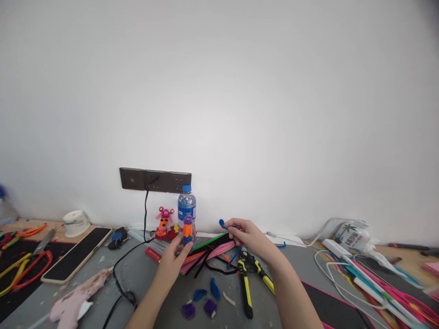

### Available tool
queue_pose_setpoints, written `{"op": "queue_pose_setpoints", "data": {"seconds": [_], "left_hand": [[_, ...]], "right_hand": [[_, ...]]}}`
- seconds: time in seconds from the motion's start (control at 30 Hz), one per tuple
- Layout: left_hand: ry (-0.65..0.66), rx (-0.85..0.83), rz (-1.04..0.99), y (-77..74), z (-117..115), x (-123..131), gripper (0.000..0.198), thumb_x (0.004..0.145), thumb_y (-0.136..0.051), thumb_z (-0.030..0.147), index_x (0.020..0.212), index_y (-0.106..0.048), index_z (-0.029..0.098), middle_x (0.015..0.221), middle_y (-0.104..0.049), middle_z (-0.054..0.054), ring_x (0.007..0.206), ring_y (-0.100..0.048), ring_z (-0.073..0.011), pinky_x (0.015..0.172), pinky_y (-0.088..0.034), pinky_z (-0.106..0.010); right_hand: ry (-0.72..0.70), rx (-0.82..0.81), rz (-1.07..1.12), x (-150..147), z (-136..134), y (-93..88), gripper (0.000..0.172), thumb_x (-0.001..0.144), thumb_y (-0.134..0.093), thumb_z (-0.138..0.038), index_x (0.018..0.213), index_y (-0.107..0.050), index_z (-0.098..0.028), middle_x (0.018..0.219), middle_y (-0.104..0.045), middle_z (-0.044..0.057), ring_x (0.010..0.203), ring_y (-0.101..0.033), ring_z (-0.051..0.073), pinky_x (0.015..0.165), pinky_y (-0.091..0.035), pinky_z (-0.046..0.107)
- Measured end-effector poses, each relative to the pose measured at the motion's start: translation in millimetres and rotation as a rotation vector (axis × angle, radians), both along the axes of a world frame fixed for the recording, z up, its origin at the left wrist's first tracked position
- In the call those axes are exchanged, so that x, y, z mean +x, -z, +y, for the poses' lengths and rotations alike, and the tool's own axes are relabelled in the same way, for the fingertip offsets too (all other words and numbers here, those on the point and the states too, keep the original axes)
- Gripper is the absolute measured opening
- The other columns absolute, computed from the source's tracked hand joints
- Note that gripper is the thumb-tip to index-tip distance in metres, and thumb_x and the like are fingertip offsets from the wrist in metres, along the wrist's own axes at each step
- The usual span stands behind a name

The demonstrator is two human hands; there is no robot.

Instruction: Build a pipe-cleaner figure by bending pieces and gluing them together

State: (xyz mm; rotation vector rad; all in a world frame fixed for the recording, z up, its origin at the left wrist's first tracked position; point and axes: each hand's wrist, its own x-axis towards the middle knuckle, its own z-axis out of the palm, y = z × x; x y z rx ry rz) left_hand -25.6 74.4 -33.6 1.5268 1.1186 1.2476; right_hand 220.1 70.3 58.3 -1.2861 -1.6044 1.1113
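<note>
My left hand (173,260) is closed on a small purple and orange pipe-cleaner figure (187,230), holding it upright in front of a water bottle (187,206). My right hand (247,235) pinches a blue pipe cleaner (224,225) with a curled end, just above a bundle of pink, green and black pipe cleaners (209,253). Yellow and black pliers (247,283) lie below the right hand. Blue and purple pieces (202,301) sit on the grey table between my forearms.
A pink and orange figure (163,224) stands left of the bottle under a wall socket strip (155,180). A phone (77,259), pink glue gun (73,302), red scissors (32,267) and black cable (125,274) lie left. White cables and pink strips (384,285) fill the right.
</note>
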Motion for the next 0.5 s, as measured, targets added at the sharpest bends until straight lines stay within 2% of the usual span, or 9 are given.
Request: {"op": "queue_pose_setpoints", "data": {"seconds": [0.13,0.2,0.27,0.37,0.5], "left_hand": [[-0.036,0.061,0.087,-12.5,-9,1,0.042,0.083,-0.059,0.049,0.105,-0.072,0.015,0.103,-0.076,-0.011,0.095,-0.068,-0.028,0.085,-0.053,-0.035],[-0.068,0.102,0.169,-18.5,-15,3,0.041,0.084,-0.058,0.048,0.106,-0.072,0.015,0.094,-0.077,-0.009,0.073,-0.066,-0.0227,0.068,-0.053,-0.03],[-0.076,0.144,0.225,-22.4,-20,5,0.041,0.085,-0.058,0.047,0.105,-0.072,0.015,0.082,-0.074,-0.006,0.058,-0.057,-0.017,0.055,-0.045,-0.025],[-0.038,0.184,0.235,-24.9,-26,7,0.038,0.086,-0.057,0.044,0.103,-0.072,0.014,0.076,-0.07,-0.004,0.054,-0.049,-0.0139,0.05,-0.038,-0.023],[0.019,0.196,0.224,-27.2,-33,9,0.035,0.088,-0.057,0.043,0.105,-0.071,0.016,0.085,-0.071,-0.007,0.064,-0.056,-0.0174,0.058,-0.043,-0.024]], "right_hand": [[0.002,-0.037,0.132,-6,-3,-7.0,0.028,0.069,-0.07,-0.041,0.081,-0.055,-0.02,0.07,-0.071,0.003,0.051,-0.057,0.012,0.05,-0.04,0.024],[0.012,-0.028,0.161,-7,-4,-10.1,0.03,0.069,-0.072,-0.042,0.079,-0.053,-0.02,0.072,-0.074,0.005,0.053,-0.059,0.012,0.05,-0.041,0.023],[0.022,-0.003,0.164,-7,-5,-12.4,0.031,0.069,-0.072,-0.043,0.078,-0.054,-0.019,0.075,-0.075,0.006,0.053,-0.06,0.012,0.048,-0.04,0.022],[0.031,0.033,0.14,-5,-6,-14.4,0.032,0.071,-0.071,-0.046,0.078,-0.059,-0.017,0.069,-0.073,0.005,0.047,-0.057,0.011,0.044,-0.037,0.022],[0.024,0.035,0.08,-1,-6,-15.2,0.037,0.08,-0.063,-0.052,0.081,-0.064,-0.015,0.046,-0.059,-0.003,0.035,-0.041,0.007,0.039,-0.029,0.022]]}}
